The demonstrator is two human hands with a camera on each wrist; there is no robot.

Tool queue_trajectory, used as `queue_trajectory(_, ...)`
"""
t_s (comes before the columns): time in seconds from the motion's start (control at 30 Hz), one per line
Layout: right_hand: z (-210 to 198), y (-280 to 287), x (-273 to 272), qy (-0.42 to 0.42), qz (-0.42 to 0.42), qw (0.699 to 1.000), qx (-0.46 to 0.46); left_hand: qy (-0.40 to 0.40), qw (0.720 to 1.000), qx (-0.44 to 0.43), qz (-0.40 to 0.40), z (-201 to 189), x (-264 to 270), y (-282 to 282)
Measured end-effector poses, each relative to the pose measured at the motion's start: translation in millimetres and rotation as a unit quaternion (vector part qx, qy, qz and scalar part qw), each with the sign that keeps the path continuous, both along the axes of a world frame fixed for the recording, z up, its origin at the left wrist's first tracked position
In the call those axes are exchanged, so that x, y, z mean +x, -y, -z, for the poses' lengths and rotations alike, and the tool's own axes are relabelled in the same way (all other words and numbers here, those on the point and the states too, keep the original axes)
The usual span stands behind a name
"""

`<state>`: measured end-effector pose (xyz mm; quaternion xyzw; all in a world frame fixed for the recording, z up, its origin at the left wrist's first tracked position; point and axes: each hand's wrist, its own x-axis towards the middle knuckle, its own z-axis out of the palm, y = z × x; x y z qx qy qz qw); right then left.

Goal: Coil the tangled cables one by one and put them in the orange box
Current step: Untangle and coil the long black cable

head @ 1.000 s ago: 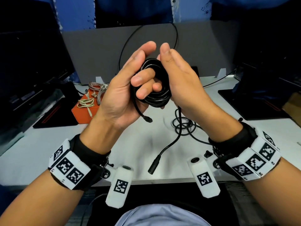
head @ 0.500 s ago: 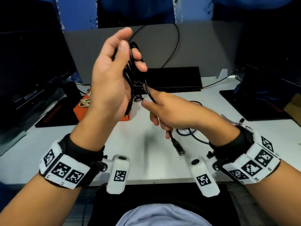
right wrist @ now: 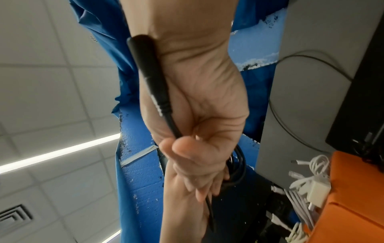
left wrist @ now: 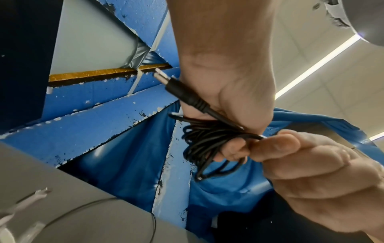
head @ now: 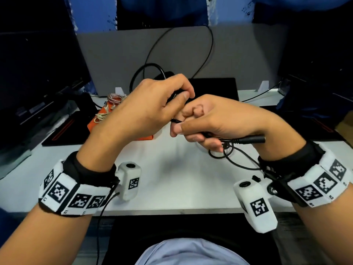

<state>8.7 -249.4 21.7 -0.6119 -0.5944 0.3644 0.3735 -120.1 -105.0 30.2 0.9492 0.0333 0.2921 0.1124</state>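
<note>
- Gripping a coiled black cable point(left wrist: 207, 144), the left hand point(head: 145, 109) curls its fingers round the loops above the white worktop point(head: 172, 180).
- The right hand point(head: 215, 121) pinches the cable's free end, its barrel connector point(head: 250, 140) sticking out past the palm.
- The two hands touch.
- An orange box point(head: 95, 125) on the worktop behind the left hand holds pale coiled cables point(head: 114, 98).
</note>
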Motion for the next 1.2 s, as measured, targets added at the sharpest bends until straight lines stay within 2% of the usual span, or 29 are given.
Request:
queue_trajectory(0.07, -2, 3, 4, 0.040, -0.022, 0.999, -0.001, -0.038, 0.999, -0.004, 0.007, -3, -4, -2)
queue_trajectory(0.13, -7, 8, 4, 0.124, -0.044, 0.991, -0.011, -0.076, 0.996, -0.028, 0.036, -6, -7, -4)
queue_trajectory(0.23, -18, 18, 5, 0.273, -0.010, 0.962, -0.005, -0.120, 0.979, -0.129, 0.105, -6, -9, -3)
queue_trajectory(0.3, -26, 25, 6, 0.361, 0.035, 0.932, 0.024, -0.126, 0.952, -0.229, 0.162, -5, -9, -2)
queue_trajectory(0.37, -31, 30, 5, 0.412, 0.075, 0.906, 0.055, -0.121, 0.927, -0.295, 0.196, -5, -7, -1)
queue_trajectory(0.53, -28, 27, 6, 0.550, 0.160, 0.815, 0.090, -0.111, 0.900, -0.366, 0.208, -4, -5, -5)
queue_trajectory(0.67, -18, 13, 6, 0.620, 0.181, 0.746, 0.163, -0.082, 0.846, -0.471, 0.233, 0, -3, -14)
queue_trajectory(0.7, -15, 10, 8, 0.613, 0.177, 0.748, 0.184, -0.076, 0.830, -0.495, 0.243, 0, -2, -16)
queue_trajectory(0.73, -13, 8, 9, 0.571, 0.158, 0.780, 0.201, -0.075, 0.812, -0.519, 0.256, 1, -2, -17)
queue_trajectory(0.8, -5, 3, 7, 0.375, 0.097, 0.896, 0.216, -0.077, 0.770, -0.563, 0.289, 3, -1, -18)
queue_trajectory(0.83, -1, 0, 2, 0.272, 0.079, 0.937, 0.206, -0.075, 0.753, -0.580, 0.302, 4, 0, -18)
queue_trajectory(0.87, 3, -5, -2, 0.198, 0.073, 0.958, 0.194, -0.069, 0.742, -0.592, 0.307, 5, 1, -18)
queue_trajectory(0.9, 6, -9, -5, 0.150, 0.079, 0.967, 0.190, -0.060, 0.734, -0.604, 0.306, 6, 2, -17)
queue_trajectory(0.97, 9, -16, -8, 0.112, 0.106, 0.967, 0.202, -0.047, 0.707, -0.634, 0.309, 7, 6, -19)
queue_trajectory(1.03, 8, -18, -8, 0.141, 0.153, 0.954, 0.214, -0.055, 0.677, -0.657, 0.326, 8, 7, -21)
queue_trajectory(1.1, 9, -17, -4, 0.194, 0.191, 0.937, 0.217, -0.071, 0.660, -0.663, 0.346, 9, 9, -22)
queue_trajectory(1.13, 8, -15, -3, 0.207, 0.192, 0.937, 0.207, -0.074, 0.655, -0.664, 0.352, 10, 9, -22)
queue_trajectory(1.2, 4, -12, -5, 0.158, 0.151, 0.959, 0.182, -0.077, 0.651, -0.667, 0.353, 12, 10, -21)
